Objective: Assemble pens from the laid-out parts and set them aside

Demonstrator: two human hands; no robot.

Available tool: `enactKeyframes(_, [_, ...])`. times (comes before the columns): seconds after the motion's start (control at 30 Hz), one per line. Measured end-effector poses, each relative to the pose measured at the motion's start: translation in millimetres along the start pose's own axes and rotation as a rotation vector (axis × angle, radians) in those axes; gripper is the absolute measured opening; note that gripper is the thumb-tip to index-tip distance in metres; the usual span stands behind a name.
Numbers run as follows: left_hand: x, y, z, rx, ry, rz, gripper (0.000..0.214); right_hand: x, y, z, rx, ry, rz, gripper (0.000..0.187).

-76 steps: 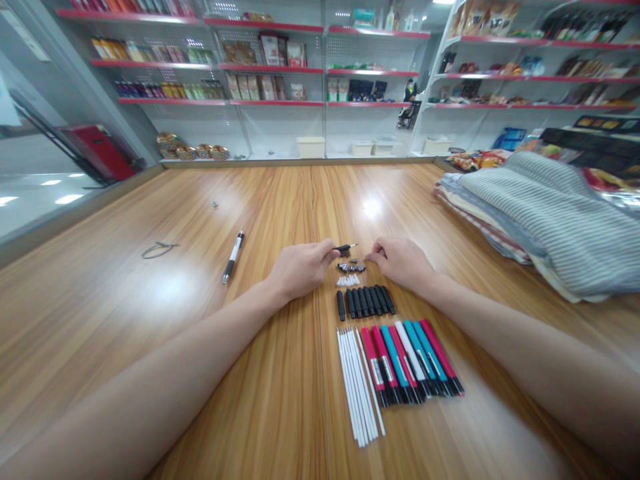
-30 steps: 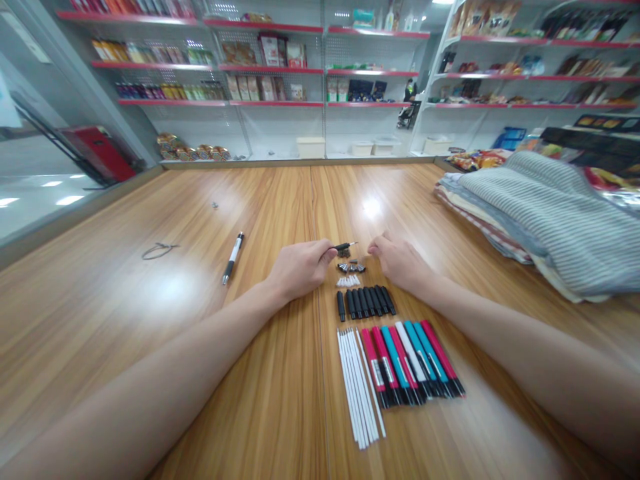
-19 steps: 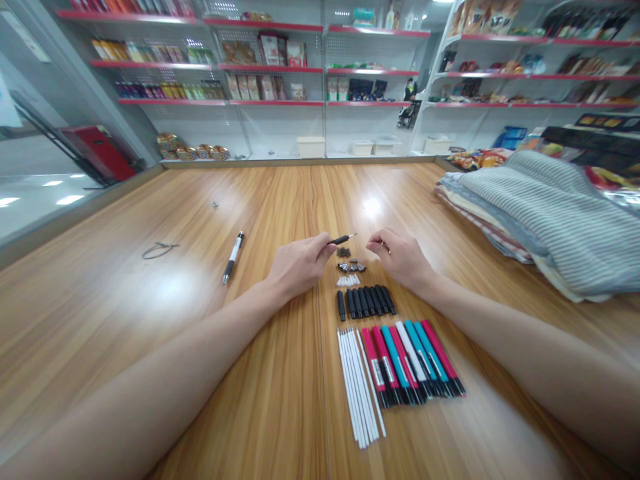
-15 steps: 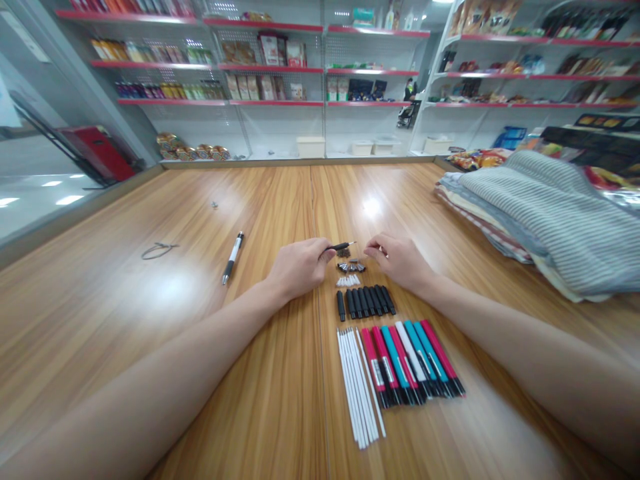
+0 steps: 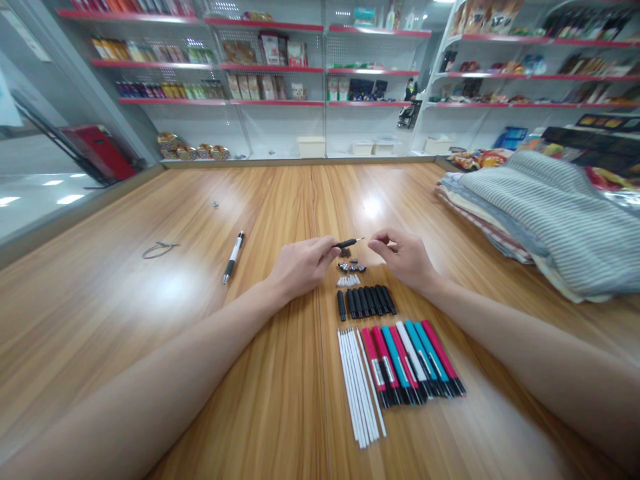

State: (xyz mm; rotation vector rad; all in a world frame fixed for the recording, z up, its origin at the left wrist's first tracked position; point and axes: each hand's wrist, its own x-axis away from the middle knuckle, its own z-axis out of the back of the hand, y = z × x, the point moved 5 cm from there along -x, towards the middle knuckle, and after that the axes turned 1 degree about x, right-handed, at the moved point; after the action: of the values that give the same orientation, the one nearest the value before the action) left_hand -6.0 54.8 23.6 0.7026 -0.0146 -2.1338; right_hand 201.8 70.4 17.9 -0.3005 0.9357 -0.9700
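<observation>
In my left hand (image 5: pixel 307 265) is a black pen grip (image 5: pixel 346 244), its thin pale tip pointing right. My right hand (image 5: pixel 403 255) is just right of that tip, thumb and forefinger pinched; whatever they hold is too small to make out. Below the hands lie small dark springs (image 5: pixel 345 253), silver pen tips (image 5: pixel 353 267) and short white plastic pieces (image 5: pixel 349 281). Nearer me are a row of black grips (image 5: pixel 367 302), several white refills (image 5: pixel 358 390) and pen barrels (image 5: pixel 411 360) in pink, teal and white.
A whole white-and-black pen (image 5: pixel 233 257) and a grey cord loop (image 5: pixel 159 250) lie on the left of the wooden table (image 5: pixel 270 413). Folded striped cloths (image 5: pixel 555 213) are stacked at the right. Stocked shelves (image 5: pixel 270 67) stand behind the table.
My left hand has shifted slightly right and up with the black grip. My right hand has moved a little right, staying pinched near the tip.
</observation>
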Motion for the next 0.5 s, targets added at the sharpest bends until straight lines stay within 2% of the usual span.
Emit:
enactKeyframes(0.07, [-0.6, -0.4, 0.8, 0.077, 0.031, 0.006, 0.027, 1.7, -2.0, 0.0, -0.015, 0.002, 0.024, 0.029])
enactKeyframes(0.13, [-2.2, -4.4, 3.3, 0.298, 0.117, 0.075, 0.026, 3.0, -6.6, 0.2, 0.006, -0.002, 0.077, 0.027])
enactKeyframes(0.23, [-5.1, -14.5, 5.8, 0.894, 0.309, 0.234, 0.026, 4.3, -19.3, 1.2, 0.082, -0.010, 0.222, 0.022])
enactKeyframes(0.3, [-8.2, -14.8, 4.6, 1.253, 0.361, 0.286, 0.024, 6.0, -30.2, 0.3, 0.134, -0.036, 0.351, 0.019])
enactKeyframes(0.4, [-11.8, -4.4, 2.4, 1.534, 0.289, 0.342, 0.019, 10.5, -44.4, -3.8, 0.165, -0.096, 0.514, 0.017])
enactKeyframes(0.5, [-11.2, 9.5, 2.2, 1.653, 0.213, 0.380, 0.016, 14.5, -50.4, -8.5, 0.189, -0.151, 0.566, 0.017])
